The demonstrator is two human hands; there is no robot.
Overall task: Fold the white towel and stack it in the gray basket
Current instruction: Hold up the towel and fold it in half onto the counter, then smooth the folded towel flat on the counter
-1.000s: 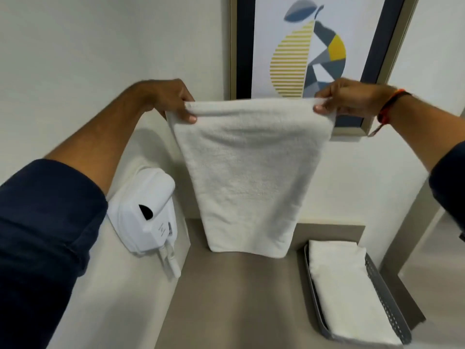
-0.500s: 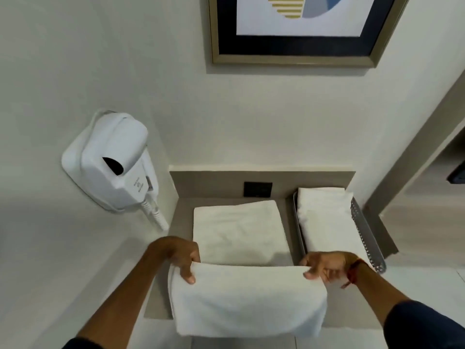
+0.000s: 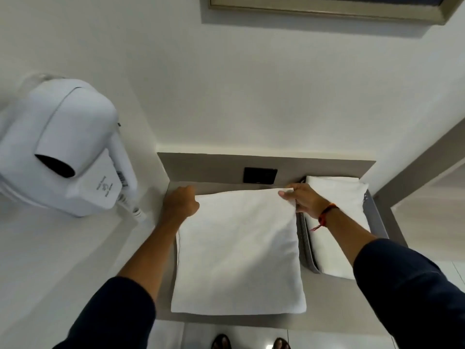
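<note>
The white towel [image 3: 239,250] lies folded at frame centre, left of the gray basket [image 3: 305,248]. The left hand [image 3: 180,205] and right hand [image 3: 303,200] pinch its far corners. It looks soft and floppy, best lifted by both edges.

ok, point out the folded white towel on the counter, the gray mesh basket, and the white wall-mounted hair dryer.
folded white towel [image 3: 239,253], head view, middle of its top face.
gray mesh basket [image 3: 305,238], head view, left wall.
white wall-mounted hair dryer [image 3: 65,137], head view, upper housing.

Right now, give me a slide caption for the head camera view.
Both hands pinch the folded white towel's far corners beside the gray basket.
</note>
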